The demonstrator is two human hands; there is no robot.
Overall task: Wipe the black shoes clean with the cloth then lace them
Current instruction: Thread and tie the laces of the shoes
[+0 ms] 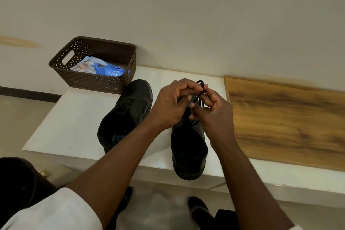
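Two black shoes stand on a white bench top. The left shoe lies free, toe pointing away, its lace tied. The right shoe sits with its heel over the front edge. Above its tongue my left hand and my right hand meet, both pinching the black lace, which forms a small loop sticking up between the fingers. The front of that shoe is hidden behind my hands. No cloth is visible.
A brown perforated basket stands at the bench's back left, holding a blue and white plastic packet. A wood-grain panel covers the bench on the right. A plain wall rises behind. My feet show on the floor below.
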